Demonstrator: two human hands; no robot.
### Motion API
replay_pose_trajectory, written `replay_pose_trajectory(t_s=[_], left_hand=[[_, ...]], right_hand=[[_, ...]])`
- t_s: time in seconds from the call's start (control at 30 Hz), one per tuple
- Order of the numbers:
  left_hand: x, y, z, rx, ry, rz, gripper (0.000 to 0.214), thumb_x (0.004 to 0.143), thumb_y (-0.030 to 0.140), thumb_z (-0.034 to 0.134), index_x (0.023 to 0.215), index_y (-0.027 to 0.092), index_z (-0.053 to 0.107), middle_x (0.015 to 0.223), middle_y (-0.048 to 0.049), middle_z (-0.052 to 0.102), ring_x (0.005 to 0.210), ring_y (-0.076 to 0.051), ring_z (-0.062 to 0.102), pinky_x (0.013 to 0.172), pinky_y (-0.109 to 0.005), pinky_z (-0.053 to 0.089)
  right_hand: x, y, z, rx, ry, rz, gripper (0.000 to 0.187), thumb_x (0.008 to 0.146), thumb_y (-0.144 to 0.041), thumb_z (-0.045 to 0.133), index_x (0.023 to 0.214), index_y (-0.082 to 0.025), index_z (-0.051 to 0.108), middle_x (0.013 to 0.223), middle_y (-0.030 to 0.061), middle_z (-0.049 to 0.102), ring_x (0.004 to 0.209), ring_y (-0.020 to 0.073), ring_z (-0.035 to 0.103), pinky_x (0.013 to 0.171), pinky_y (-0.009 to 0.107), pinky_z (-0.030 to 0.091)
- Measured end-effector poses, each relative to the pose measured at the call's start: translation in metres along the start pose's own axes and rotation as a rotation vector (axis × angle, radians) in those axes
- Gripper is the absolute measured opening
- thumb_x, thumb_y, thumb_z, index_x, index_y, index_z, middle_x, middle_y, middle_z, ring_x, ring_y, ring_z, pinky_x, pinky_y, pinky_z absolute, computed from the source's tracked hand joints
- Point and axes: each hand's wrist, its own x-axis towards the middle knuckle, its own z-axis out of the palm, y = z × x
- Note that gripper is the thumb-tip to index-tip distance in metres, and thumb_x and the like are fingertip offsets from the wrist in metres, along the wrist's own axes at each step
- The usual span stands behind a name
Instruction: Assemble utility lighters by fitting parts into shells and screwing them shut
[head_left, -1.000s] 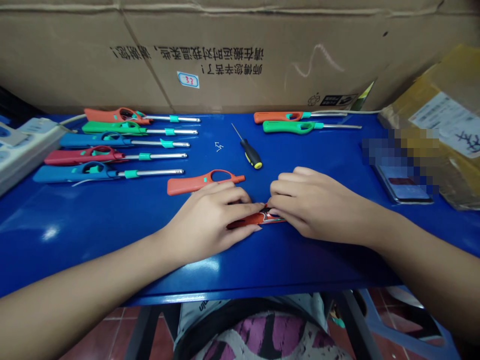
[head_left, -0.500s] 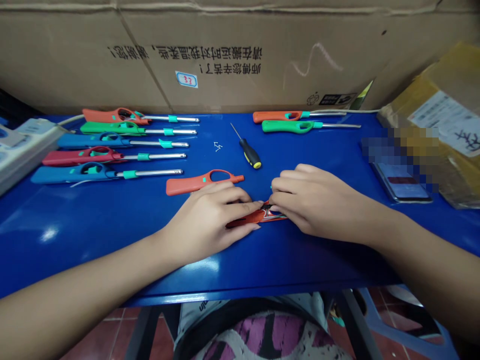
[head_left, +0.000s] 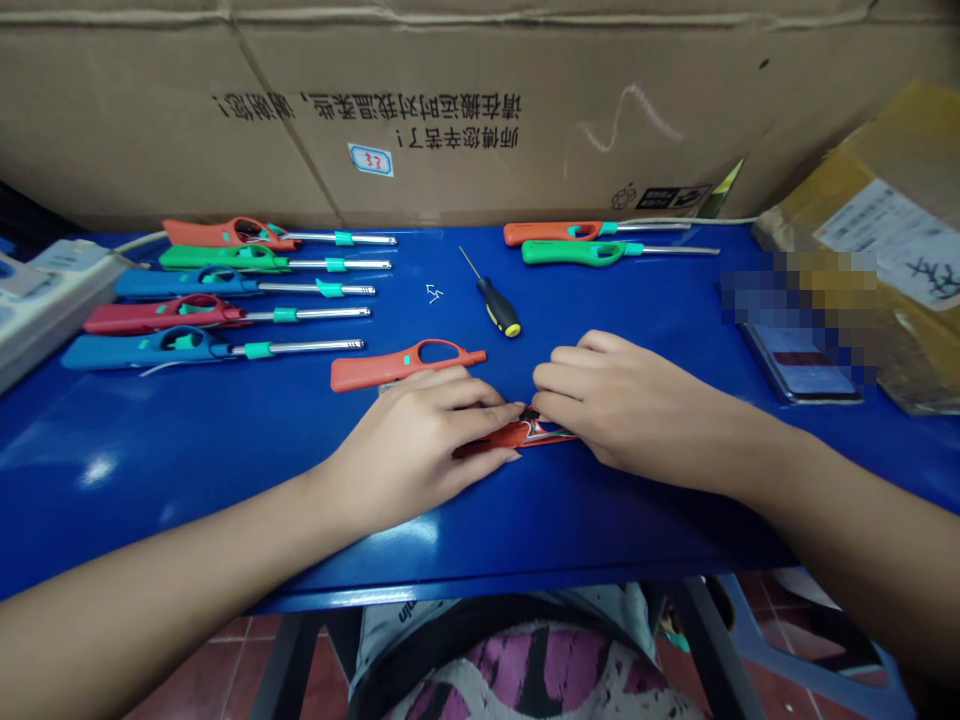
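Note:
An orange lighter body lies open on the blue table, its inner parts showing. My left hand presses down on its left end with closed fingers. My right hand pinches at the part in its middle, fingertips touching those of the left hand. Just behind my left hand lies a separate orange lighter shell. A small black and yellow screwdriver rests further back.
Several assembled long-nosed lighters lie in a row at the back left, two more lighters at the back right. A white power strip is at far left, a phone and a yellow package at right. Cardboard boxes wall the back.
My right hand's fingers have shifted slightly left along the orange lighter body. Otherwise nothing moved.

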Motion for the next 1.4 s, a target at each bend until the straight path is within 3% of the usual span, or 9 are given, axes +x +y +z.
replay_pose_trajectory(t_s=[0.2, 0.47, 0.6, 0.73, 0.93, 1.1, 1.4], left_hand=[[-0.001, 0.0, 0.001, -0.005, 0.012, -0.006, 0.037, 0.092, 0.031, 0.07, 0.124, 0.013, 0.066, 0.108, -0.0087, 0.074, 0.099, -0.023, 0.07, 0.101, -0.047, 0.055], [-0.002, 0.001, 0.001, -0.008, -0.028, -0.019, 0.026, 0.096, 0.031, 0.063, 0.119, 0.021, 0.071, 0.108, -0.0061, 0.072, 0.097, -0.021, 0.068, 0.093, -0.041, 0.058], [-0.001, 0.004, 0.001, 0.071, -0.038, -0.004, 0.024, 0.098, 0.032, 0.06, 0.115, 0.021, 0.073, 0.105, -0.0056, 0.071, 0.094, -0.021, 0.067, 0.086, -0.039, 0.058], [-0.001, 0.008, -0.001, 0.162, -0.031, 0.022, 0.024, 0.1, 0.033, 0.057, 0.113, 0.02, 0.073, 0.101, -0.0054, 0.071, 0.09, -0.02, 0.067, 0.079, -0.037, 0.058], [0.001, 0.013, -0.004, 0.349, -0.051, 0.075, 0.026, 0.101, 0.031, 0.054, 0.114, 0.019, 0.073, 0.098, -0.0063, 0.072, 0.088, -0.023, 0.068, 0.078, -0.04, 0.058], [0.0, 0.016, -0.006, 0.405, -0.055, 0.072, 0.026, 0.1, 0.028, 0.054, 0.11, 0.017, 0.075, 0.096, -0.0063, 0.073, 0.086, -0.025, 0.069, 0.077, -0.042, 0.058], [-0.003, 0.012, -0.011, 0.392, -0.005, -0.012, 0.021, 0.095, 0.029, 0.061, 0.103, 0.016, 0.075, 0.097, -0.0071, 0.075, 0.093, -0.028, 0.071, 0.082, -0.042, 0.056]], right_hand=[[-0.001, 0.002, 0.002, -0.02, 0.032, -0.008, 0.023, 0.087, 0.0, 0.047, 0.082, -0.018, 0.062, 0.086, 0.0047, 0.062, 0.078, 0.0212, 0.047, 0.071, 0.035, 0.026], [0.001, -0.002, 0.004, -0.029, 0.043, -0.002, 0.023, 0.092, -0.004, 0.047, 0.08, -0.018, 0.061, 0.083, 0.0047, 0.062, 0.077, 0.0215, 0.048, 0.07, 0.036, 0.026], [-0.001, 0.0, 0.002, -0.042, 0.06, 0.077, 0.018, 0.098, -0.02, 0.052, 0.084, -0.019, 0.064, 0.086, 0.0048, 0.063, 0.08, 0.0222, 0.053, 0.071, 0.036, 0.027], [-0.007, 0.007, -0.005, 0.101, 0.083, 0.178, 0.027, 0.101, -0.035, 0.052, 0.086, -0.019, 0.067, 0.089, 0.0053, 0.065, 0.085, 0.0216, 0.057, 0.075, 0.035, 0.032], [-0.018, 0.018, -0.012, 0.39, 0.035, 0.204, 0.016, 0.096, -0.031, 0.057, 0.087, -0.022, 0.067, 0.091, 0.0027, 0.066, 0.088, 0.0192, 0.058, 0.079, 0.033, 0.037], [-0.02, 0.023, -0.008, 0.479, -0.044, 0.161, 0.013, 0.095, -0.031, 0.059, 0.093, -0.024, 0.07, 0.092, 0.003, 0.067, 0.089, 0.0202, 0.058, 0.077, 0.033, 0.039], [-0.009, 0.02, 0.001, 0.512, 0.072, 0.168, 0.005, 0.092, -0.018, 0.061, 0.09, -0.02, 0.065, 0.089, 0.0014, 0.067, 0.085, 0.0181, 0.058, 0.079, 0.032, 0.04]])
